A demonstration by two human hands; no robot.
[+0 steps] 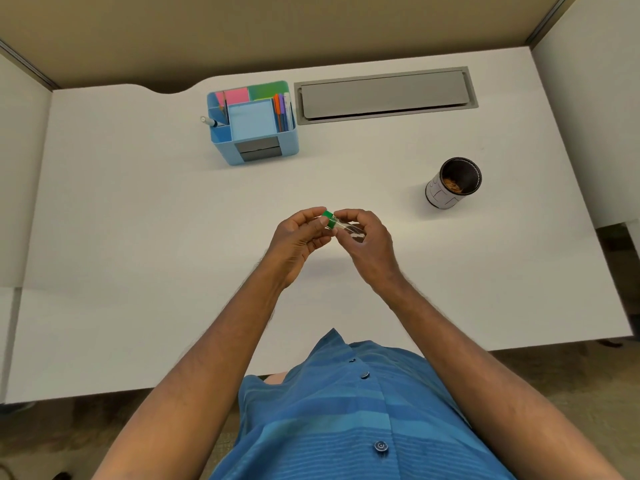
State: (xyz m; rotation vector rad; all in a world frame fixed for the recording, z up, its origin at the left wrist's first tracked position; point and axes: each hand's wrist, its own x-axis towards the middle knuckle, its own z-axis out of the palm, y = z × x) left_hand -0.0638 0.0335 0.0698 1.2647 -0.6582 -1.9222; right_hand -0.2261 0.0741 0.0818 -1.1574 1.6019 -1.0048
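A small clear tube [349, 228] with a green cap [328, 218] is held above the middle of the white desk [138, 202]. My left hand [298, 237] pinches the green cap between thumb and fingers. My right hand [367, 237] is curled round the clear body of the tube, hiding much of it. The two hands meet at the cap, a little above the desk surface.
A blue desk organizer [254, 124] with sticky notes, pens and a marker stands at the back centre. A grey cable hatch [384, 95] lies to its right. A black-lined cup [453, 183] with something brown inside stands at the right. Partition walls enclose the desk.
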